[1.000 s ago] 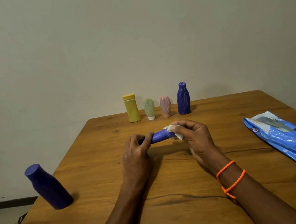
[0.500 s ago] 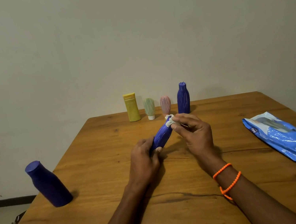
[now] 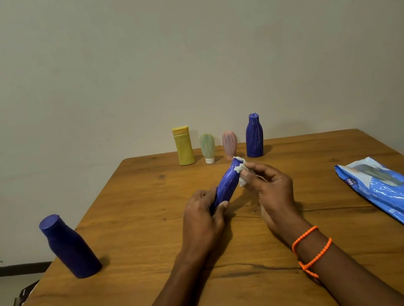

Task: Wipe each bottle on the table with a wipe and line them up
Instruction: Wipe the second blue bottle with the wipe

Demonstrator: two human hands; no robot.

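Wiping step | left hand [image 3: 200,221] grips blue bottle [image 3: 225,186] base | right hand [image 3: 269,187] pinches wipe [image 3: 240,170] at neck | next, probably: stand it beside lined-up purple bottle [image 3: 253,136]

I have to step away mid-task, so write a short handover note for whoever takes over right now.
Left hand grips the lower end of the tilted blue bottle above the table.
Right hand pinches a white wipe against the bottle's upper end.
Lined up along the far edge: yellow bottle, green bottle, pink bottle, ribbed blue bottle.
Left: finish this one and add it to the row, then the dark blue bottle standing apart at near left.
Wipes pack lies at right.
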